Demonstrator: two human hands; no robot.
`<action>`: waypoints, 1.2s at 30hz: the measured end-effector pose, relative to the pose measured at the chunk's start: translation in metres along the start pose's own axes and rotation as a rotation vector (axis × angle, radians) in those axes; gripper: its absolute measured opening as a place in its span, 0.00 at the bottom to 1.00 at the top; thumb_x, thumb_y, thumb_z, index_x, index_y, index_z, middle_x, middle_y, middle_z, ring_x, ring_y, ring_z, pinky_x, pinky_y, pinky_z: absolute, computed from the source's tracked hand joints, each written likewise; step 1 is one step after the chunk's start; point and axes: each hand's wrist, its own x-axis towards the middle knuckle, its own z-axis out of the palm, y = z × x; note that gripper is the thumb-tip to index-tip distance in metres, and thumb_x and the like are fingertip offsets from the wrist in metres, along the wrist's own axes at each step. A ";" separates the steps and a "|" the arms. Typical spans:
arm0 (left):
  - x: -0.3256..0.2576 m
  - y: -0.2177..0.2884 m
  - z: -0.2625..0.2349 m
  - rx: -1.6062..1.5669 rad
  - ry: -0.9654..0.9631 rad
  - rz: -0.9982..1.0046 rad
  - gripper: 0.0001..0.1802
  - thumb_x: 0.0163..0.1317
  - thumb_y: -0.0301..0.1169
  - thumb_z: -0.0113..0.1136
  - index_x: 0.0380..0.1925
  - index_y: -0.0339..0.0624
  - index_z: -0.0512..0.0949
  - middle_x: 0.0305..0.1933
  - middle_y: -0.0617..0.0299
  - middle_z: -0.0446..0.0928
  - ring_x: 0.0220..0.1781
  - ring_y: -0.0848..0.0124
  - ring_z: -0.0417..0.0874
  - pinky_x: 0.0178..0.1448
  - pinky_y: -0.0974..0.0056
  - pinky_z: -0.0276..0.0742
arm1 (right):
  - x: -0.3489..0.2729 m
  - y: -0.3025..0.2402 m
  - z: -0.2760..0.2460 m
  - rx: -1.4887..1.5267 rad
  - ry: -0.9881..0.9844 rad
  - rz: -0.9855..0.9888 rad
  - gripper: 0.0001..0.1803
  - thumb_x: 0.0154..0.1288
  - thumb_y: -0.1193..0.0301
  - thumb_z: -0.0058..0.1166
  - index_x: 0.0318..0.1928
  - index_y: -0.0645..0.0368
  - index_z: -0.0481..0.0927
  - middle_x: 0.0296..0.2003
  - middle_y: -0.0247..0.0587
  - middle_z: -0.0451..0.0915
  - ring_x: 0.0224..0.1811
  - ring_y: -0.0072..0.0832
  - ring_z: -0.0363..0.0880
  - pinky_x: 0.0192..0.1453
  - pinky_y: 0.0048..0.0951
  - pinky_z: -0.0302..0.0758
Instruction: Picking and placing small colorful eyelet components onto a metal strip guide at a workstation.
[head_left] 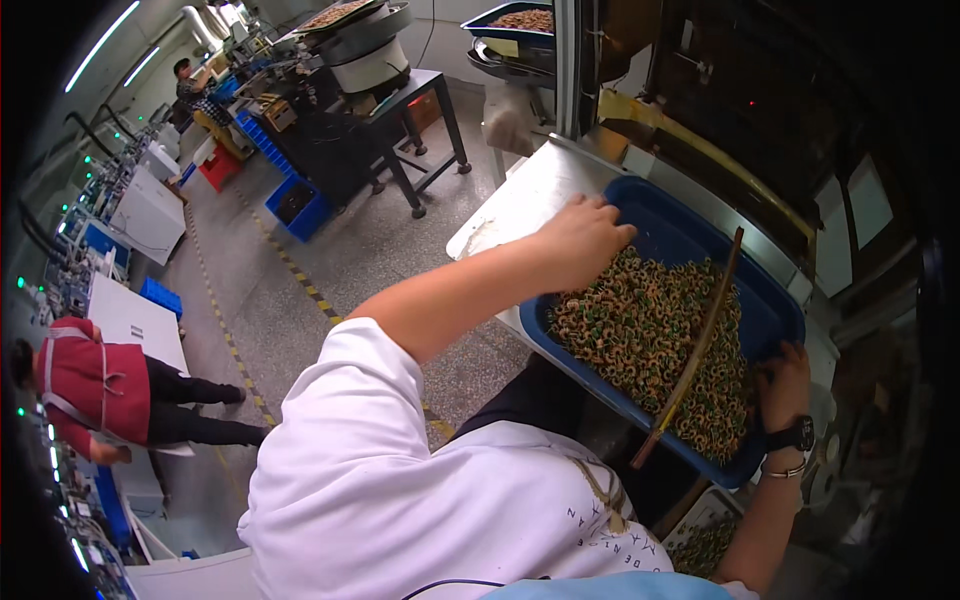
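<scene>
The left hand (582,240) rests on the far left part of the blue tray (672,232), its fingers curled down into the small rings (640,330); whether they pinch any cannot be told. The right hand (785,385) holds the near right corner of the tray, fingers bent over the rim. The rings, brown and green, fill the tray between both hands. A thin brown stick (695,350) lies slanted across them. The tray sits on a metal desk (530,195), just beyond the left fingers.
</scene>
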 end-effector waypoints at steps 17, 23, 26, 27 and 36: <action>0.088 -0.009 0.017 -0.153 -0.156 0.079 0.08 0.55 0.27 0.53 0.35 0.42 0.76 0.33 0.51 0.77 0.39 0.53 0.78 0.40 0.55 0.72 | 0.029 -0.005 0.003 0.365 0.061 -0.156 0.10 0.51 0.83 0.50 0.36 0.63 0.78 0.35 0.47 0.76 0.39 0.46 0.75 0.42 0.36 0.73; 0.107 0.003 0.029 -0.379 -0.016 0.171 0.09 0.58 0.27 0.55 0.39 0.37 0.74 0.29 0.57 0.76 0.31 0.67 0.75 0.37 0.65 0.70 | 0.023 -0.030 -0.011 0.562 -0.053 -0.198 0.09 0.49 0.82 0.53 0.35 0.64 0.78 0.34 0.46 0.76 0.37 0.43 0.76 0.42 0.34 0.74; 0.124 0.007 0.033 -0.455 -0.095 0.091 0.10 0.57 0.26 0.57 0.40 0.37 0.75 0.30 0.59 0.77 0.32 0.74 0.76 0.37 0.67 0.71 | 0.031 -0.028 -0.010 0.727 -0.112 -0.122 0.08 0.51 0.80 0.55 0.35 0.66 0.77 0.35 0.44 0.77 0.36 0.35 0.78 0.40 0.29 0.75; 0.130 0.008 0.034 -0.488 -0.111 0.055 0.10 0.57 0.26 0.58 0.39 0.37 0.76 0.30 0.60 0.77 0.32 0.75 0.76 0.37 0.68 0.72 | 0.037 -0.025 0.000 0.918 -0.069 -0.073 0.08 0.52 0.80 0.56 0.35 0.66 0.78 0.35 0.42 0.78 0.35 0.30 0.78 0.39 0.25 0.75; 0.171 0.018 0.069 -0.978 -0.059 -0.092 0.08 0.56 0.24 0.59 0.37 0.34 0.77 0.27 0.62 0.77 0.24 0.77 0.76 0.28 0.72 0.75 | 0.117 -0.009 0.026 1.256 0.097 0.098 0.12 0.57 0.70 0.58 0.38 0.67 0.79 0.25 0.35 0.79 0.27 0.18 0.77 0.31 0.19 0.74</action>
